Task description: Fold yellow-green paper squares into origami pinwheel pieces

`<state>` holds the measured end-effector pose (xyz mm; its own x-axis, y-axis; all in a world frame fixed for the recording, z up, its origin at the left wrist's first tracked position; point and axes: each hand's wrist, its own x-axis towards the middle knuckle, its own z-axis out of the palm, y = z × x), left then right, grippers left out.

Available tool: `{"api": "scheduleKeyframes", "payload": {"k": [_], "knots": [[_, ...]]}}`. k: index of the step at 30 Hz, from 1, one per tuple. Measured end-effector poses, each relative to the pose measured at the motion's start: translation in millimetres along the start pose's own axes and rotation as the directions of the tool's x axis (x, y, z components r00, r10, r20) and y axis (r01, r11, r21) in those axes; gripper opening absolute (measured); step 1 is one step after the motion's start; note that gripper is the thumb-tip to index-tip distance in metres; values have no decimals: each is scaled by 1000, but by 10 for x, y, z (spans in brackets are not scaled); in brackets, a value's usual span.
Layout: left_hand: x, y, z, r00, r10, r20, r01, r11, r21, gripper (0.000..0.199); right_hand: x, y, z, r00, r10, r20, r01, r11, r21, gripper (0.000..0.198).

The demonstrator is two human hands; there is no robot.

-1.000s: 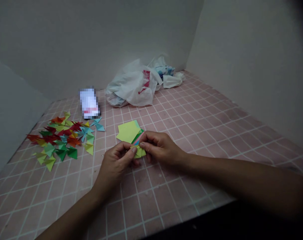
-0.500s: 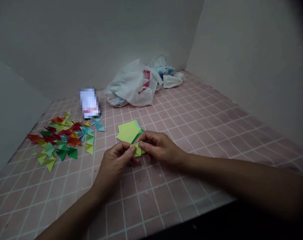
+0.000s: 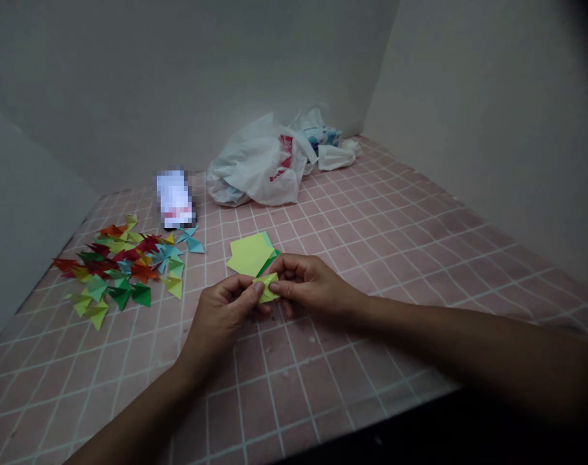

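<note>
Between my two hands is a small piece of folded yellow paper (image 3: 268, 288), creased into several flaps. My left hand (image 3: 230, 305) pinches its left side between thumb and fingers. On its right side my right hand (image 3: 309, 284) is closed, with the thumb pressed on the front of the paper and the fingers behind. Just beyond the hands lies a stack of coloured paper sheets (image 3: 249, 252), yellow on top, with green, pink and light blue edges showing below. My right fingers partly cover that stack.
Many small folded paper pieces (image 3: 141, 294) in red, orange, yellow, green and blue lie spread at the left. A phone (image 3: 175, 199) with a lit, blurred screen stands behind them. White plastic bags (image 3: 260, 161) lie along the back wall. The tabletop (image 3: 395, 258) has a pink grid pattern.
My right thumb has shifted slightly on the yellow paper, and a flap on its front now looks flatter. Both hands keep nearly the same place.
</note>
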<state>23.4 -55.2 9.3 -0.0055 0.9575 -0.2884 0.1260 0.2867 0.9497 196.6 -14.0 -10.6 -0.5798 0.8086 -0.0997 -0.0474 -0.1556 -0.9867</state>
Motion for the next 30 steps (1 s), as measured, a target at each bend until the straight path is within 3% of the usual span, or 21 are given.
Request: {"api": "scheduleKeyframes", "payload": {"k": [7, 15, 30], "knots": [[13, -22, -3, 999, 7, 45, -5, 999, -50, 24, -5, 20, 6, 1000, -8, -18, 8, 1000, -3, 6], [32, -68, -4, 996, 13, 86, -6, 996, -85, 24, -38, 1, 5, 995, -102, 6, 102, 984, -145, 8], [56, -50, -18, 997, 29, 76, -20, 993, -112, 22, -22, 39, -3, 997, -65, 45, 66, 997, -25, 6]]}}
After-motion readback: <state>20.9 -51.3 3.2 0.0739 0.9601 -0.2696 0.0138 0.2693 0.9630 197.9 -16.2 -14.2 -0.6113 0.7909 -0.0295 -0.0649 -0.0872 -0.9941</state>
